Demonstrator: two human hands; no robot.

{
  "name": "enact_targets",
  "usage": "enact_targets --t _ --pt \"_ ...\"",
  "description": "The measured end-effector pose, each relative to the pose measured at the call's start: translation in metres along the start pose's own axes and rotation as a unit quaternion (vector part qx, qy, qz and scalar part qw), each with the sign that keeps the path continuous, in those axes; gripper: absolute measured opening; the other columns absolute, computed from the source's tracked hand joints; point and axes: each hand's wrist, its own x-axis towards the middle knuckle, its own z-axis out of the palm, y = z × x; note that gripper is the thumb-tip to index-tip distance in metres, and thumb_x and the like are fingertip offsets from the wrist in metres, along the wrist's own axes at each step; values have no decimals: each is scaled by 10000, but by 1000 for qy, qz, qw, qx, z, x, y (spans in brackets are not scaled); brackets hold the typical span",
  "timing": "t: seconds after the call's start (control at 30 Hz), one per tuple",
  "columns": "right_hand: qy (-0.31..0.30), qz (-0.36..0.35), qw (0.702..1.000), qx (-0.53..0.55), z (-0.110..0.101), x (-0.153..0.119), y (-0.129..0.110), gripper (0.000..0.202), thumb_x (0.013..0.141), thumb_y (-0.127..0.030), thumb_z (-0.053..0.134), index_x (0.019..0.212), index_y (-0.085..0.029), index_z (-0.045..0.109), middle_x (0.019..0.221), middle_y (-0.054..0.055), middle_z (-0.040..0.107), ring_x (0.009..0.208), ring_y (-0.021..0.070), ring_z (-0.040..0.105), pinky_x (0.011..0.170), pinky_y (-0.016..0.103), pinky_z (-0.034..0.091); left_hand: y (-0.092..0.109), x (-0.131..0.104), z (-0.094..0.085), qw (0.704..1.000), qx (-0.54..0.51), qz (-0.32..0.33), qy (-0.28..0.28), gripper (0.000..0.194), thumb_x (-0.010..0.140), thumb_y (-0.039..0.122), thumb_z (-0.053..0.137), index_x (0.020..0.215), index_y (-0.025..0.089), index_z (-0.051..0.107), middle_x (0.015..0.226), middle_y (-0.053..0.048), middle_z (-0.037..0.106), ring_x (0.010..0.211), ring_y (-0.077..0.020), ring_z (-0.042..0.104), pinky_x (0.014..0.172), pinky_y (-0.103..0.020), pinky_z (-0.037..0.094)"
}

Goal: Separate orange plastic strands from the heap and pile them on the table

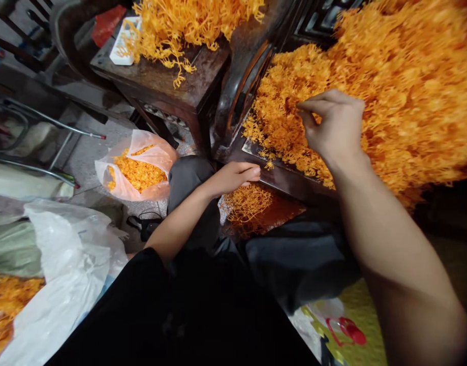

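My right hand is over a large heap of orange, thin-branched pieces that look like plastic, piled on a dark wooden seat. Its thumb and fingertips are pinched together; whatever may lie between them cannot be made out against the orange. Near the front edge of the seat, my left hand hovers above my knee with its fingers curled together. Anything inside those fingers is hidden. Just below the left hand, a smaller cluster of thin orange stems lies between my legs, over something reddish.
More orange pieces cover a dark wooden side table, beside a white box. On the floor stands a pinkish plastic bag holding small orange bits. A metal-framed chair, white sacking and a red-capped container surround me.
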Motion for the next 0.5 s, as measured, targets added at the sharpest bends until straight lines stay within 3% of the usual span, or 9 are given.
enact_targets --t 0.13,0.37,0.5 --pt "0 14 1000 -8 -4 4 -8 291 915 -146 569 1106 -191 784 1072 121 764 1001 212 686 946 333 520 11 0 7 989 -131 -62 -18 381 1044 412 513 1276 150 666 1387 -179 683 1227 -208 698 1007 -337 587" --pt "20 35 999 -15 -3 5 -7 293 872 -60 526 1031 -195 731 1054 123 743 1032 231 672 979 361 506 17 7 12 982 -179 -39 34 460 1050 462 495 1304 112 651 1347 -212 699 1211 -251 713 999 -378 593" --pt "45 26 998 -31 1 2 3 294 959 -114 454 1065 -186 719 1155 135 709 1106 216 648 996 355 508 17 14 19 979 -197 -28 47 458 1043 463 510 1287 104 656 1304 -209 723 1175 -251 730 985 -384 601"
